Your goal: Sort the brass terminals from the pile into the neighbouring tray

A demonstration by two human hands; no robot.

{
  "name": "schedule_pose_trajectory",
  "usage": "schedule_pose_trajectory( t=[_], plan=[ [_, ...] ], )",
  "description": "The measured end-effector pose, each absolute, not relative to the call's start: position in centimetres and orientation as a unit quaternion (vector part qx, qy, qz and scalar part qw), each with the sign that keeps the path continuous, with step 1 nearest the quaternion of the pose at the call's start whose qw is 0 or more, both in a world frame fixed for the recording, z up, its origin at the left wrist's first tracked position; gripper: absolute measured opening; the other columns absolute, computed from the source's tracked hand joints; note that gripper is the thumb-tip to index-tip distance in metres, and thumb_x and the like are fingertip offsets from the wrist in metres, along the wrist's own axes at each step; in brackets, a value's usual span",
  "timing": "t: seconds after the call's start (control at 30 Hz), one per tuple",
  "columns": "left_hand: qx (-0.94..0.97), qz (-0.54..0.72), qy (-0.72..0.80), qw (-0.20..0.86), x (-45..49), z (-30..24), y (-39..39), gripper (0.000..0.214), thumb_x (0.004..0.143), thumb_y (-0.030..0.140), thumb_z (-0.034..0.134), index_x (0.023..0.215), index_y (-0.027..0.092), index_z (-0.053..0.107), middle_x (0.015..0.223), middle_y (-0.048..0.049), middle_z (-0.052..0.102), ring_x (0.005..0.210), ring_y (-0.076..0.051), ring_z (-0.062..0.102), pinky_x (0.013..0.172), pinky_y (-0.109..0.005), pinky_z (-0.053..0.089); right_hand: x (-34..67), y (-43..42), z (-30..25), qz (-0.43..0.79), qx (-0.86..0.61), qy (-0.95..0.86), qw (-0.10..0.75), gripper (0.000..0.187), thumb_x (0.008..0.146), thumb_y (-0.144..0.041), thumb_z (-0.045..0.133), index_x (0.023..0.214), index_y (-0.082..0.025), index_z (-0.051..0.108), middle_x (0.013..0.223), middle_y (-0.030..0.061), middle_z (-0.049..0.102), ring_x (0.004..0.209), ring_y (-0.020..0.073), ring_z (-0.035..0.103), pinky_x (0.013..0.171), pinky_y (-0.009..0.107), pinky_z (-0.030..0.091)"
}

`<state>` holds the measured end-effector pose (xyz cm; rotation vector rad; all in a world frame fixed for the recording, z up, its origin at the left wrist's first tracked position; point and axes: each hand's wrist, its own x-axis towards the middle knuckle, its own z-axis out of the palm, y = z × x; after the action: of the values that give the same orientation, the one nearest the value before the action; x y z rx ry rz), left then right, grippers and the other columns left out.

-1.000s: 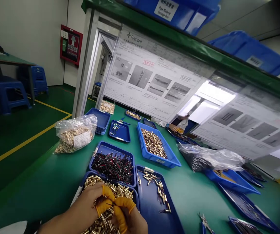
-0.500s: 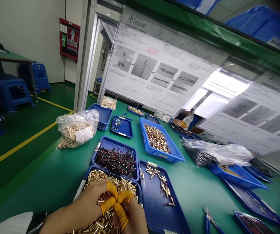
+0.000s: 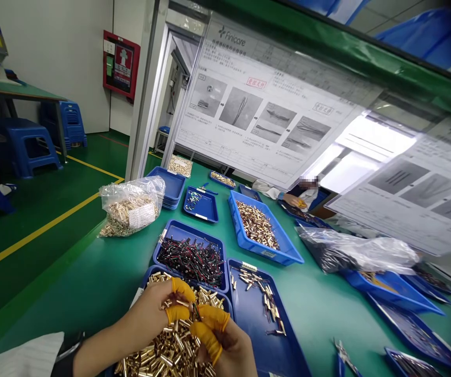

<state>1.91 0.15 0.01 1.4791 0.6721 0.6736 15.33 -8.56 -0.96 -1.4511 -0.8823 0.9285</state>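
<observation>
My left hand [image 3: 152, 311] and my right hand [image 3: 225, 343] meet over a blue tray [image 3: 225, 303] heaped with small brass tubes [image 3: 170, 351] at the bottom of the head view. Orange finger cots cover the fingertips of both hands. The fingertips are pinched together around a small dark piece [image 3: 194, 312] that I cannot name. Just beyond lies a blue tray of red and black wires [image 3: 189, 256]. To the right is a long blue tray [image 3: 256, 335] holding a scatter of brass pieces [image 3: 264, 301].
On the green bench stand a clear bag of brass parts [image 3: 131, 209], a deeper blue bin of brass parts [image 3: 259, 225], stacked blue trays [image 3: 170, 183], a plastic bag [image 3: 359, 254] and pliers [image 3: 343, 358]. A co-worker's hand [image 3: 294, 200] works behind hanging instruction sheets [image 3: 264, 110].
The view has dipped and shifted slightly right. My hands have lifted a little from the brass heap and parted slightly, with a small dark piece now showing between the fingertips.
</observation>
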Motion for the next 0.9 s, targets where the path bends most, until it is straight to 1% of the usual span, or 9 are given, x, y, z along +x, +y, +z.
schedule_pose_trajectory(
  t=[0.1,0.17,0.23,0.37,0.47,0.57,0.7,0.77,0.9],
  plan=[
    [0.655,0.294,0.302,0.627,2.0,0.2,0.2,0.014,0.065,0.013,0.056,0.077,0.017,0.061,0.083,-0.0019,0.063,0.082,-0.019,0.058,0.074,-0.027,0.046,15.2,-8.7,-1.9,0.357,-0.636,-0.396,0.558,0.039,0.063,-0.053,0.068,0.073,-0.016,0.064,0.049,-0.0028,0.052,0.034,0.0068,0.044,0.035,0.019,0.035],
    [0.679,0.296,0.296,0.603,1.9,0.3,0.1,0.01,0.07,0.015,0.052,0.075,0.017,0.061,0.078,-0.0016,0.065,0.076,-0.018,0.059,0.071,-0.026,0.046,15.2,-8.8,-2.3,0.324,-0.645,-0.423,0.548,0.036,0.067,-0.053,0.064,0.067,-0.017,0.06,0.049,-0.0042,0.045,0.037,0.0068,0.038,0.035,0.018,0.031],
    [0.704,0.295,0.266,0.588,1.7,0.4,0.1,0.019,0.076,0.014,0.042,0.073,0.018,0.061,0.072,-0.0009,0.066,0.068,-0.016,0.059,0.068,-0.026,0.046,15.3,-8.8,-2.6,0.281,-0.654,-0.451,0.538,0.035,0.07,-0.051,0.061,0.061,-0.018,0.055,0.048,-0.0049,0.04,0.04,0.0074,0.035,0.036,0.019,0.028],
    [0.725,0.286,0.227,0.584,1.6,0.3,0.0,0.028,0.076,0.009,0.032,0.072,0.018,0.059,0.071,-0.0008,0.065,0.069,-0.015,0.059,0.068,-0.025,0.046,15.3,-8.8,-2.8,0.22,-0.666,-0.486,0.52,0.034,0.075,-0.05,0.055,0.066,-0.017,0.06,0.051,-0.0015,0.048,0.044,0.0111,0.044,0.042,0.021,0.036],
    [0.711,0.291,0.252,0.588,1.6,0.4,0.0,0.023,0.076,0.009,0.035,0.073,0.019,0.056,0.073,-0.0012,0.065,0.075,-0.017,0.059,0.072,-0.027,0.045,15.1,-8.9,-2.7,0.209,-0.667,-0.5,0.512,0.033,0.077,-0.047,0.053,0.076,-0.016,0.065,0.055,0.001,0.056,0.048,0.0141,0.052,0.046,0.021,0.04],
    [0.699,0.298,0.286,0.583,1.5,0.6,-0.1,0.015,0.078,0.013,0.041,0.075,0.019,0.054,0.075,-0.0014,0.063,0.08,-0.018,0.057,0.078,-0.029,0.041,15.0,-9.1,-2.4,0.212,-0.666,-0.509,0.502,0.028,0.078,-0.041,0.053,0.077,-0.016,0.065,0.054,0.0,0.056,0.043,0.0124,0.05,0.042,0.019,0.037],
    [0.715,0.324,0.313,0.535,1.6,0.4,-0.1,0.006,0.075,0.021,0.05,0.07,0.019,0.051,0.075,-0.0011,0.054,0.075,-0.019,0.05,0.07,-0.029,0.039,15.1,-9.3,-2.1,0.2,-0.672,-0.514,0.494,0.025,0.078,-0.037,0.053,0.077,-0.015,0.066,0.054,0.0002,0.057,0.043,0.0121,0.051,0.042,0.019,0.037],
    [0.698,0.325,0.316,0.555,1.7,0.0,0.0,0.006,0.074,0.023,0.052,0.069,0.019,0.05,0.072,0.0,0.05,0.072,-0.018,0.048,0.066,-0.028,0.039,15.1,-9.3,-2.1,0.192,-0.679,-0.518,0.484,0.025,0.078,-0.036,0.053,0.077,-0.015,0.067,0.053,0.0002,0.057,0.041,0.0119,0.05,0.041,0.019,0.037],
    [0.654,0.307,0.27,0.637,1.9,-0.5,0.0,0.004,0.073,0.021,0.052,0.076,0.019,0.051,0.077,-0.0001,0.052,0.077,-0.018,0.051,0.073,-0.028,0.042,15.0,-9.3,-2.3,0.186,-0.671,-0.519,0.495,0.022,0.077,-0.033,0.054,0.079,-0.016,0.067,0.053,0.0005,0.06,0.045,0.0134,0.056,0.044,0.018,0.04]
  ],
)
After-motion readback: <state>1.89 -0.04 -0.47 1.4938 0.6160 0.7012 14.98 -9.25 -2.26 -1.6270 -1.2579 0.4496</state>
